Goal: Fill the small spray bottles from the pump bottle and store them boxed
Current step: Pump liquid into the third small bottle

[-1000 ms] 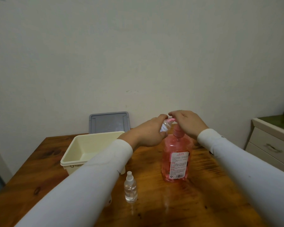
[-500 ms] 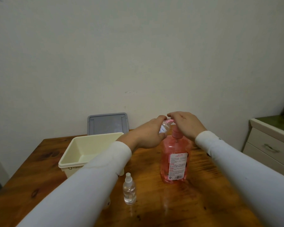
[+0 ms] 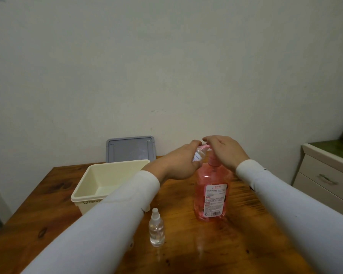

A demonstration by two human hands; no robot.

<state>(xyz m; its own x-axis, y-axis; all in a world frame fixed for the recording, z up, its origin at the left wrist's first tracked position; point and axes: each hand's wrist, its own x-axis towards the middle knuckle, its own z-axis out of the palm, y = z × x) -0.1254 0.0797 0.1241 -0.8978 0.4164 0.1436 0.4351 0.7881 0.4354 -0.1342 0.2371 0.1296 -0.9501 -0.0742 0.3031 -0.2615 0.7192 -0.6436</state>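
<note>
Filling step: left hand point(image 3: 183, 165) clamps small spray bottle point(image 3: 198, 155) at nozzle of pink pump bottle point(image 3: 211, 191) on table point(image 3: 246, 244); right hand point(image 3: 225, 150) flat on pump. Next probably: keep pumping, cap it, box it.

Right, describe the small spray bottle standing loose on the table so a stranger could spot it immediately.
Start at the wooden table and find the tall pink pump bottle under the hands. In front of it and to its left, nearer the camera, stands the small spray bottle, upright and touched by nothing. It is clear with a white nozzle cap, much shorter than the pink bottle, and outside the cream box.
</note>
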